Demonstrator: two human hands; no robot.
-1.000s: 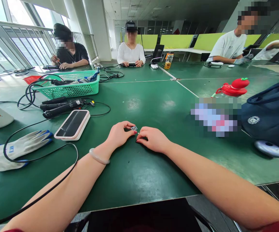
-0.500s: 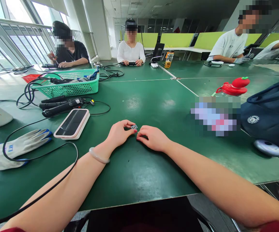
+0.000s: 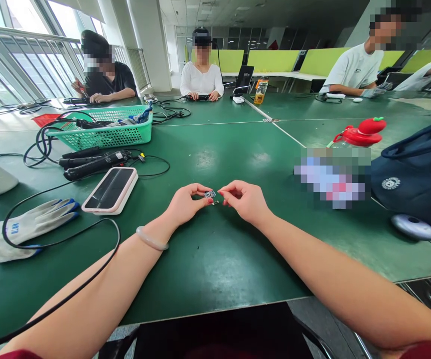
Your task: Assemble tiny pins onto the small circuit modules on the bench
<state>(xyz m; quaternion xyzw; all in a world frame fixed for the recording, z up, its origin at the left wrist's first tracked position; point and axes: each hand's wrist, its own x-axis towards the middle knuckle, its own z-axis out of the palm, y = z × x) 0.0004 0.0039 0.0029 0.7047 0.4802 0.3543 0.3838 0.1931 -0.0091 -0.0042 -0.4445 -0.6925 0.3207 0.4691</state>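
Note:
My left hand (image 3: 186, 204) rests on the green table (image 3: 215, 249) and pinches a tiny dark circuit board (image 3: 210, 194) between thumb and fingertips. A pale bangle (image 3: 151, 239) circles that wrist. Just right of the board, my right hand (image 3: 245, 200) is lifted slightly off the table with its fingers curled and thumb and forefinger pinched together. What that pinch holds, if anything, is too small to see. A small part (image 3: 215, 202) lies on the table just below the board.
A phone in a pink case (image 3: 111, 190), white work gloves (image 3: 21, 230), black cables (image 3: 62, 234), black tools (image 3: 91, 163) and a green basket (image 3: 105, 130) lie to the left. A red-capped bottle (image 3: 357, 135), navy bag (image 3: 417, 177) and grey disc (image 3: 414, 227) sit right. Other people work across the table.
Both hands have risen a little from the table. My right hand has drawn slightly away from the board and turned its fingers upward; my left hand keeps its pinch on the board.

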